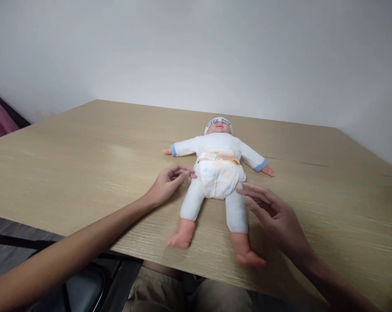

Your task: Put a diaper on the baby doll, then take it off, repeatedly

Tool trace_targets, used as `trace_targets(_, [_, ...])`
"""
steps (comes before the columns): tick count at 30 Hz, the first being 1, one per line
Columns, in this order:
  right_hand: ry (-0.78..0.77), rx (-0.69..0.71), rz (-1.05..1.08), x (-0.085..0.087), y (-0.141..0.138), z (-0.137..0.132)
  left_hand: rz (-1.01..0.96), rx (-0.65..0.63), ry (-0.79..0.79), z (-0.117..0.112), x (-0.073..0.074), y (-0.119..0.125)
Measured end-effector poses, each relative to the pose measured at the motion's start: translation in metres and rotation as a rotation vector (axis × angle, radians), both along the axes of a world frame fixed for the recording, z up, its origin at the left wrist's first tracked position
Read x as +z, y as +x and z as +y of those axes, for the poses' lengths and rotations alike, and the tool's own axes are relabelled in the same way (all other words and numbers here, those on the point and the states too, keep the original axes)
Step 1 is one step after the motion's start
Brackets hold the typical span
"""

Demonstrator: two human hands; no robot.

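Note:
A baby doll [220, 142] in a white suit with blue cuffs lies on its back, feet toward me. Around its hips sits a white diaper [219, 177] with an orange patterned waistband; it is fastened at the front. My left hand [174, 180] is beside the doll's hip on the left, fingers loosely bent and nothing in them. Its fingertips are at the diaper's edge; whether they press on it I cannot tell. On the other side, my right hand [274, 210] is open next to the doll's thigh, with fingertips close to the diaper's lower edge.
A wooden table [101, 173] carries the doll and reaches back to a pale wall [183, 56]. Its front edge runs just above my lap. A black chair [85, 288] stands below at the left, and pink cloth [1, 115] shows at the far left.

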State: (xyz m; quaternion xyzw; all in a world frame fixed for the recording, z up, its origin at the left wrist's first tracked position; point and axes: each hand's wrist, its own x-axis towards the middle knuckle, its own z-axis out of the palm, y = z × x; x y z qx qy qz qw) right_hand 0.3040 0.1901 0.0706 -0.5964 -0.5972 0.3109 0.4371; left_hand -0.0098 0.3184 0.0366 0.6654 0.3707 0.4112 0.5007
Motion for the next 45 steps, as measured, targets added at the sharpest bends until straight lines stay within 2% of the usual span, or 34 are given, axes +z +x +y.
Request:
trace_targets(3, [0.219, -0.171, -0.175, 0.001, 0.014, 0.027, 0.259, 0.226, 0.338, 0.03, -0.002, -0.007])
trace_targets(5, [0.415, -0.284, -0.437, -0.002, 0.024, 0.063, 0.44, 0.32, 0.553, 0.059, -0.001, -0.003])
trace_targets(6, [0.491, -0.295, -0.575, -0.005, 0.029, 0.084, 0.517, 0.336, 0.628, 0.074, 0.0, 0.001])
trace_targets(8, [0.495, -0.243, -0.789, -0.012, 0.037, 0.123, 0.646, 0.327, 0.695, 0.102, 0.001, 0.009])
trace_targets(11, [0.362, -0.179, -0.919, -0.026, 0.046, 0.16, 0.777, 0.285, 0.674, 0.129, 0.0, 0.019])
trace_targets(15, [0.288, -0.189, -0.916, -0.035, 0.051, 0.165, 0.815, 0.227, 0.651, 0.14, -0.005, 0.017])
trace_targets(23, [0.235, -0.207, -0.807, -0.029, 0.051, 0.161, 0.827, 0.277, 0.621, 0.144, -0.009, 0.014])
trace_targets(27, [0.206, -0.239, -0.814, -0.03, 0.053, 0.165, 0.901, 0.295, 0.625, 0.143, -0.005, 0.016])
trace_targets(30, [0.194, -0.29, -0.826, -0.029, 0.05, 0.166, 0.956, 0.325, 0.565, 0.132, 0.005, 0.022])
trace_targets(33, [0.134, -0.34, -0.812, -0.02, 0.045, 0.157, 0.922, 0.381, 0.468, 0.104, 0.024, 0.028])
trace_targets(36, [0.056, -0.335, -0.731, -0.003, 0.045, 0.131, 0.841, 0.428, 0.44, 0.049, 0.051, 0.023])
trace_targets(39, [0.071, -0.228, -0.623, 0.022, 0.049, 0.086, 0.749, 0.491, 0.448, -0.035, 0.077, 0.009])
trace_targets(41, [0.107, -0.13, -0.592, 0.04, 0.049, 0.045, 0.712, 0.553, 0.418, -0.103, 0.085, -0.001])
trace_targets(43, [0.144, -0.053, -0.593, 0.058, 0.043, -0.001, 0.677, 0.557, 0.349, -0.171, 0.079, -0.011])
trace_targets(45, [0.194, -0.001, -0.603, 0.071, 0.032, -0.05, 0.673, 0.471, 0.268, -0.234, 0.06, -0.023])
